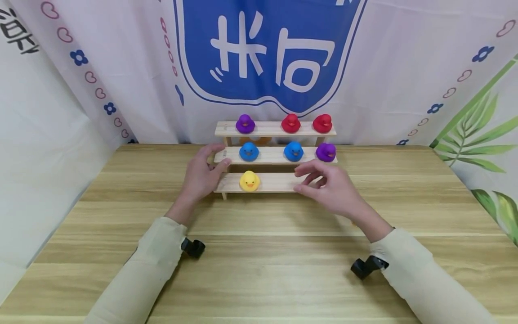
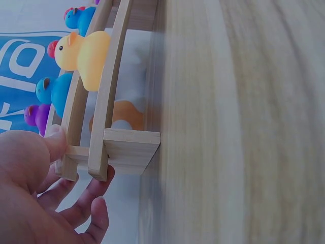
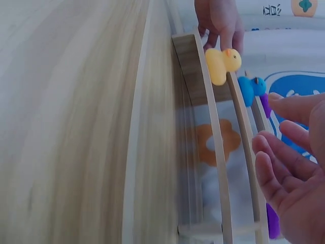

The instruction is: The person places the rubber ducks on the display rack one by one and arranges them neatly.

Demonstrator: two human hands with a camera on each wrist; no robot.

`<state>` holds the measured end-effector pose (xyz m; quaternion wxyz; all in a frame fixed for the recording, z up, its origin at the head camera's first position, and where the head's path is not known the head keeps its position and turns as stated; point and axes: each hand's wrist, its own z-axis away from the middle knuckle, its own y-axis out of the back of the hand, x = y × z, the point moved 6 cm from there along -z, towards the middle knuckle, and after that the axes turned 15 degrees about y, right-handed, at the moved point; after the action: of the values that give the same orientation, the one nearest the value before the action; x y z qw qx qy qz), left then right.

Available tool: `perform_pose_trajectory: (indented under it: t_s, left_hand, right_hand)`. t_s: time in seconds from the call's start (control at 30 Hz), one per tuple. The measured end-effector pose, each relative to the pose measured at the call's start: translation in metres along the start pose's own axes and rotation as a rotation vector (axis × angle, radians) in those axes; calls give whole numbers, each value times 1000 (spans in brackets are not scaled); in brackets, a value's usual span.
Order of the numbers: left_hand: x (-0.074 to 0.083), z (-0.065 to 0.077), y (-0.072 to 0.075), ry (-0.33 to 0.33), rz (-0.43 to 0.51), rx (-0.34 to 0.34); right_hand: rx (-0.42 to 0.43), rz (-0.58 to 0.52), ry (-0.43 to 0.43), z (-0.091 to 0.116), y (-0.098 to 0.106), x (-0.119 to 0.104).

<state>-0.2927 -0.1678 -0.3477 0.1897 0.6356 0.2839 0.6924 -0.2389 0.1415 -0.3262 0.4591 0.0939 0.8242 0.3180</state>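
Note:
A three-tier wooden display rack (image 1: 267, 155) stands at the back of the table. My left hand (image 1: 204, 173) holds its left end, thumb on the middle tier and fingers curved round the tier ends, as the left wrist view shows. Over the right part of the lowest tier hovers my right hand (image 1: 329, 186), its thumb and bent fingers apart with nothing between them. A yellow rubber duck (image 1: 249, 181) sits on the lowest tier. Two blue ducks (image 1: 248, 152) and a purple duck (image 1: 326, 152) occupy the middle tier. Up top are another purple duck (image 1: 245, 124) and two red ducks (image 1: 291, 123).
The wood-grain table (image 1: 259, 270) extends in front of the rack and to both sides. Behind it hangs a white cloth with a blue emblem (image 1: 267, 54). A tiny orange bit shows beside my right wrist, mostly hidden.

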Motion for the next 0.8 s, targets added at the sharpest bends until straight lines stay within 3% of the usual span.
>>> perform_pose_trajectory:
  t_s: [0.33, 0.8]
  left_hand:
    - [-1, -1, 1, 4, 20, -7]
    - [0, 1, 1, 1, 23, -11]
  right_hand:
    - [46, 38, -9, 23, 31, 7]
    - [52, 92, -119, 54, 59, 34]
